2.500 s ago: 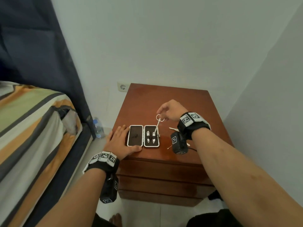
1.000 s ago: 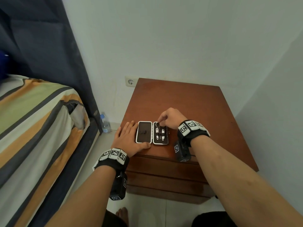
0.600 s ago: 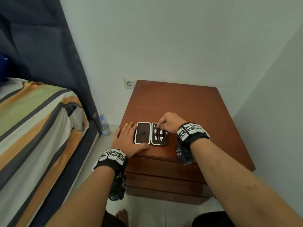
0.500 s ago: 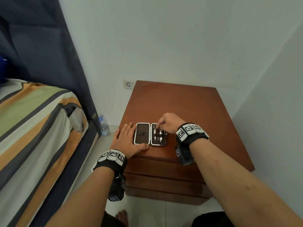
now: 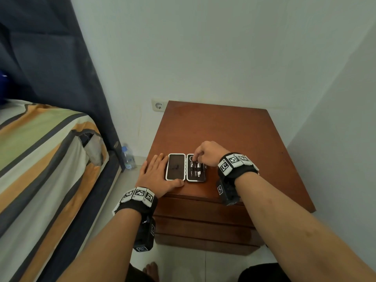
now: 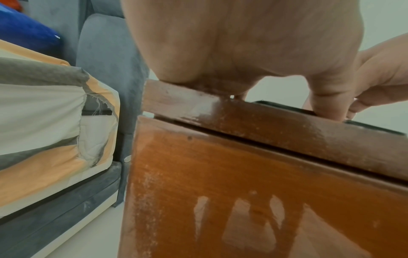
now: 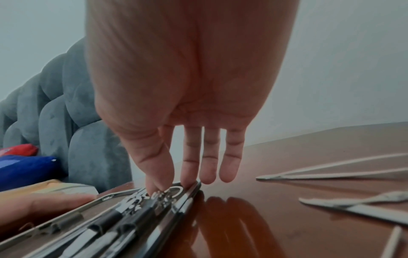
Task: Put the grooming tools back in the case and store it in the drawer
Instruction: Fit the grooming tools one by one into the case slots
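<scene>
While my left hand [image 5: 157,176] lies flat on the front left corner of the nightstand [image 5: 234,129], its fingers straight and together beside the left edge of the open case [image 5: 186,167], my thumb runs along the case's near edge; that steadies it near the front of the wooden top. With my right hand [image 5: 207,153] I reach down over the far end of the right half, where thumb and forefinger are drawn together on the ring handle of the scissors [image 7: 174,192]; the other three fingers [image 7: 207,167] hang straight and slightly apart, their tips just above the wood. Whether I pinch the ring or only press it down, I cannot tell. Several metal tools [image 5: 195,169] sit side by side under the elastic loops of that right half; the left half shows only its dark lining. On the wood to my right, apart from the case, lie the tweezers [image 7: 331,172] and another slim steel tool [image 7: 357,205]; a third piece shows only at the frame's edge. Below the top, the drawer fronts [image 5: 203,222] sit closed; a striped bed [image 5: 40,159] stands to the left, with a small water bottle [image 5: 127,157] on the floor between.
</scene>
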